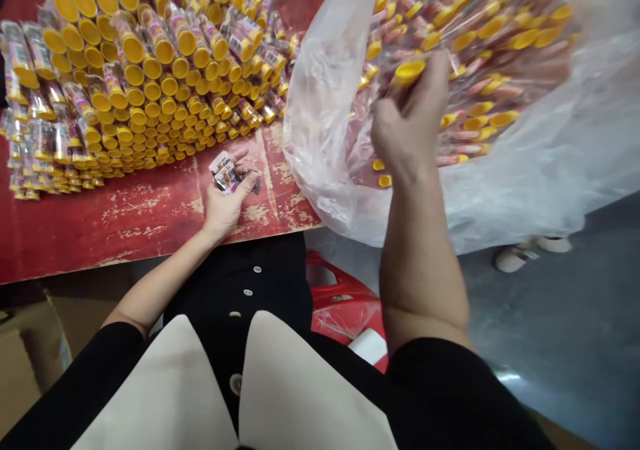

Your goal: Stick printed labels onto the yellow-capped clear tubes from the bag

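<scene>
My left hand (pixel 223 205) rests low over the table's front edge, its fingers closed around some small printed labels (pixel 227 173) with dark pictures on white. Over the big clear plastic bag (pixel 325 103), my right hand (pixel 413 120) grips a tube with a yellow cap (pixel 410 73). Most of that tube's body is hidden by the fingers. Inside the bag lie many loose pinkish tubes with yellow caps (pixel 505 118), pointing in various directions. To the left rises a large stack of wrapped tubes (pixel 165 50), their yellow ends facing me.
Worn red paint covers the table (pixel 145 203). A red plastic stool (pixel 345 290) with a white item on it stands below, between table and bag. Another person's shoes (pixel 515 257) show on the grey floor at right. Cardboard (pixel 25 357) lies at lower left.
</scene>
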{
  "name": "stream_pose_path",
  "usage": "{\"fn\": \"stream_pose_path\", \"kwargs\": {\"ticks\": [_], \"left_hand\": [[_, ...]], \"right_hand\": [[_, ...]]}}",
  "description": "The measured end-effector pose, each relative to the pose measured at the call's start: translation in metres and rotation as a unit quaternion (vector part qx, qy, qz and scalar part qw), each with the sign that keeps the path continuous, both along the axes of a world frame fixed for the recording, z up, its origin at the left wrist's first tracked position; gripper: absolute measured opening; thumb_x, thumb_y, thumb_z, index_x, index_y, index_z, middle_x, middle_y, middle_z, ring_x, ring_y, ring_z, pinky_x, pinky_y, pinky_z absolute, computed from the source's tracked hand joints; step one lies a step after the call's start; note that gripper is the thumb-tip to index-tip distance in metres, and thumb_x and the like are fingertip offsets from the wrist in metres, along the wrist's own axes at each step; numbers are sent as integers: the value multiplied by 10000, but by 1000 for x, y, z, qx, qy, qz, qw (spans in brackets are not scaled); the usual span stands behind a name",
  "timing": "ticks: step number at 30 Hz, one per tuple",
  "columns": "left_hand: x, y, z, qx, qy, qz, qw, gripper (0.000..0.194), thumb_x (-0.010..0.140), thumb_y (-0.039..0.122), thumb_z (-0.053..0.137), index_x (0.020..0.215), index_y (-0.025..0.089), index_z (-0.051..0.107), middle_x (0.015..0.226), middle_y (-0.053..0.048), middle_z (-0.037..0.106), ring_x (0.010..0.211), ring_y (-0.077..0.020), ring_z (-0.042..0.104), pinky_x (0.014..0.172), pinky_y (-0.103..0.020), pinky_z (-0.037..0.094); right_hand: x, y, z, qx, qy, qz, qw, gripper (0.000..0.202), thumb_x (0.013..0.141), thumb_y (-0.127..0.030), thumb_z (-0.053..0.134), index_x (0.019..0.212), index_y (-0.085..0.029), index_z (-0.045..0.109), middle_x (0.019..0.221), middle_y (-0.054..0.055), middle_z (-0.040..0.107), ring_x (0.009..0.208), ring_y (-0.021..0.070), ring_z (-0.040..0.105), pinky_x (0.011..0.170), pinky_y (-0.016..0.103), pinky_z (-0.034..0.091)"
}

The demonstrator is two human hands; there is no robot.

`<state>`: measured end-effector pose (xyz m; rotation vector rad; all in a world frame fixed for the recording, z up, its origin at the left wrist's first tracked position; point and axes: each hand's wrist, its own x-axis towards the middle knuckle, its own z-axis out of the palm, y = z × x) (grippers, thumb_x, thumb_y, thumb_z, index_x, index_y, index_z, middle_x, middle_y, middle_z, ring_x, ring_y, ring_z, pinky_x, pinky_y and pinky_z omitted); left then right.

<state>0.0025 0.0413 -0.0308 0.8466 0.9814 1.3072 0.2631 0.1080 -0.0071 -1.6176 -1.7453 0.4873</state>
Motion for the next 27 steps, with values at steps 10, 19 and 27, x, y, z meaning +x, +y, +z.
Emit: {"fn": "stream_pose_path", "kwargs": {"ticks": [10, 19, 27], "left_hand": [[-12, -23, -2, -64, -32, -63, 996, 538, 635, 388, 926, 1104, 237, 711, 1023, -33, 728, 952, -184, 707, 885, -326, 571], [-19, -31, -13, -119, -62, 4, 991, 514, 614, 386, 934, 1037, 216, 697, 938, -19, 724, 817, -152, 704, 763, -285, 580], [-18, -38, -20, -66, -63, -49, 995, 626, 620, 337, 940, 1181, 257, 672, 1109, -41, 731, 1027, -210, 721, 969, -371, 562]], "right_hand": [[-123, -88, -6, -82, 371, -7, 925, 337, 791, -509, 770, 807, -198, 640, 721, -24, 641, 577, 74, 538, 552, 231, 473], [-125, -87, -9, -107, 344, 4, 933, 343, 779, -517, 776, 883, -206, 675, 786, -3, 675, 615, 93, 564, 568, 240, 490], [-132, -90, -21, -106, 312, 15, 944, 249, 787, -408, 761, 789, -188, 645, 762, -14, 644, 700, 104, 586, 673, 252, 501]]}}
